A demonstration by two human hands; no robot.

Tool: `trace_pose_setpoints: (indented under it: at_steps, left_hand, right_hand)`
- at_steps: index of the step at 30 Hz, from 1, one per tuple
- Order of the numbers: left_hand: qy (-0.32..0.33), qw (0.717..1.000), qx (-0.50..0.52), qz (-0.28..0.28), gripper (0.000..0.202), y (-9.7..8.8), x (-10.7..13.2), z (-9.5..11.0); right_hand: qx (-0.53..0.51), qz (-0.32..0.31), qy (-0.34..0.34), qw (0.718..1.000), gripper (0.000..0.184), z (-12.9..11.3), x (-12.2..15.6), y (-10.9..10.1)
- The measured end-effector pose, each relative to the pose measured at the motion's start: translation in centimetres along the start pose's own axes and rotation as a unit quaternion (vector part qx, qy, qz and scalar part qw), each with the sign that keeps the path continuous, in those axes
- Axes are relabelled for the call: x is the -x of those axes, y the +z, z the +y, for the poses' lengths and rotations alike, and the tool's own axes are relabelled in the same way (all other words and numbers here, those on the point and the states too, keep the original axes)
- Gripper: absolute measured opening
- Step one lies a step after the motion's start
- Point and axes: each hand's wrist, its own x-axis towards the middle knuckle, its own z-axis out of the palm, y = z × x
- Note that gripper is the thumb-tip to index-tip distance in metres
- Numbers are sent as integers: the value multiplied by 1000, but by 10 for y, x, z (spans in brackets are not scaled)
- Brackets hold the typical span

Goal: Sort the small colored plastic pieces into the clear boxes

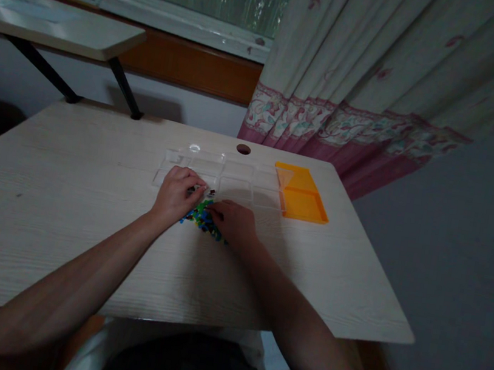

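A heap of small coloured pieces [203,216], blue, green, yellow, red and dark, lies on the desk between my hands. My left hand [178,192] is at the heap's upper left, its fingers curled and closed; whatever is in them is too small to name. From the right, my right hand [233,218] reaches into the heap with its fingers pinched together, their tips touching or just over the pieces. Beyond both hands lies a clear plastic compartment box [238,170]. Several dark and white bits [211,192] show near its front edge.
An orange tray [307,207] lies at the right, partly under the clear box's right end. The pale wooden desk [90,187] has a round cable hole [243,149] at the back. A raised shelf [67,28] stands at the back left; a curtain [332,99] hangs behind.
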Motion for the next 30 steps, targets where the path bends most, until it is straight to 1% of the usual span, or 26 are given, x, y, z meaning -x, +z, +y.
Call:
trace_pose_setpoints:
  at_steps: [7, 10, 13, 16, 18, 22, 25, 28, 30]
  left_hand:
    - [11, 1000, 6, 10, 15, 1, 0, 0]
    - [13, 1000, 12, 11, 16, 0, 1, 1]
    - [17, 1000, 17, 7, 16, 0, 1, 0]
    - [28, 999, 24, 3, 15, 0, 1, -1]
    - [34, 999, 30, 0, 15, 0, 1, -1]
    - [34, 998, 43, -11, 17, 0, 1, 0]
    - [46, 997, 62, -25, 20, -1, 0, 2]
    - [70, 993, 79, -61, 20, -2, 0, 5]
    - [88, 989, 87, -84, 22, -3, 0, 6]
  right_hand:
    - [-5, 3, 5, 1000, 28, 1, 1, 2]
    - [-23, 9, 0, 1000, 27, 3, 0, 5]
    - [-69, 26, 1, 997, 24, 7, -2, 8]
    - [-149, 49, 11, 988, 21, 13, -6, 11]
    - [-222, 65, 24, 973, 20, 18, -9, 13]
    - [-365, 71, 68, 926, 24, 29, -15, 15]
    - [-435, 53, 88, 894, 29, 35, -17, 11]
    - [-493, 29, 96, 864, 35, 38, -18, 7]
    - [-518, 24, 101, 849, 38, 39, -18, 6]
